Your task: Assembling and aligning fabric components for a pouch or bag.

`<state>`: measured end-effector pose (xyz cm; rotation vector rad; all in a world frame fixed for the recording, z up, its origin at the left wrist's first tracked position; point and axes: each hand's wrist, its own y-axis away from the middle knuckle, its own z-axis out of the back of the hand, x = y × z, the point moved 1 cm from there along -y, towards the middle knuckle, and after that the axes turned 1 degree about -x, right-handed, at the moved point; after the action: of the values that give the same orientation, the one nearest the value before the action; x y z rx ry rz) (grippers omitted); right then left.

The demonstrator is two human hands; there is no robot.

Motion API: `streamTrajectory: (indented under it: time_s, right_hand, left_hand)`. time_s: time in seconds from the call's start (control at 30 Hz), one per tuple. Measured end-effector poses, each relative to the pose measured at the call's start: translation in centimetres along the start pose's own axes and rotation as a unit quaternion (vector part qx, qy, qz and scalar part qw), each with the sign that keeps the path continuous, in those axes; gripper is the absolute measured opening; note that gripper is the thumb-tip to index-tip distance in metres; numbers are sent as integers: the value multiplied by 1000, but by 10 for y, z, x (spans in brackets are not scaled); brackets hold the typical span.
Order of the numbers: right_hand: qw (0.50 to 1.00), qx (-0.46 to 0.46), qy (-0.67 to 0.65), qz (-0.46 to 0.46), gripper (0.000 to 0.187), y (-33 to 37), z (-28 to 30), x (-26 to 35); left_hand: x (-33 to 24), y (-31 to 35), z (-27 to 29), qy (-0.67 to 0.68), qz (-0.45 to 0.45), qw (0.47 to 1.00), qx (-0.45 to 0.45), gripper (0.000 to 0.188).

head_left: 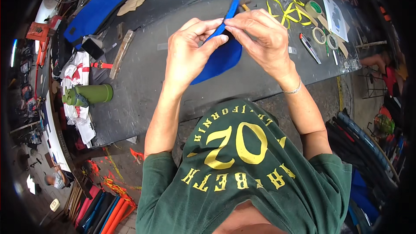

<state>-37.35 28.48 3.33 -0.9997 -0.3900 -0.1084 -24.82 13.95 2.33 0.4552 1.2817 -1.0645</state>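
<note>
Over the dark worktop, the left hand has its thumb and fingers nearly closed, pinching the edge of a blue fabric piece. The right hand grips just beside, fingertips drawn together on that same edge. The piece sits between the two — its narrow end pokes up past the fingertips, its broad, rounded part spreads below them on the near side. Right of the right hand lie yellow tape and a cutter — a green bottle rests well off to the left.
</note>
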Motion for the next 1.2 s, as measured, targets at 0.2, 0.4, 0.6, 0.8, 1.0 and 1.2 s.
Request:
streamTrajectory:
  time_s: [0.2, 0.4, 0.6, 0.8, 1.0, 1.2]
  right_hand:
    - [996, 19, 33, -76, 7, 8, 13, -5]
    - [996, 19, 21, -83, 17, 21, 30, -6]
    - [997, -2, 6, -72, 25, 21, 20, 8]
    - [996, 44, 43, -70, 18, 19, 38, 8]
    - [986, 108, 106, -64, 14, 16, 47, 8]
    - [989, 58, 74, -117, 9, 16, 62, 3]
  left_hand:
    - [0, 10, -12, 5, 2, 1000, -3, 31]
    - [12, 8, -5, 64, 42, 997, 18, 35]
    - [-5, 9, -21, 18, 1, 999, 27, 34]
    - [-27, 12, -31, -94, -47, 994, 36, 32]
    - [-24, 14, -44, -123, -128, 984, 24, 29]
    - [-11, 14, -35, -130, -82, 988, 27, 29]
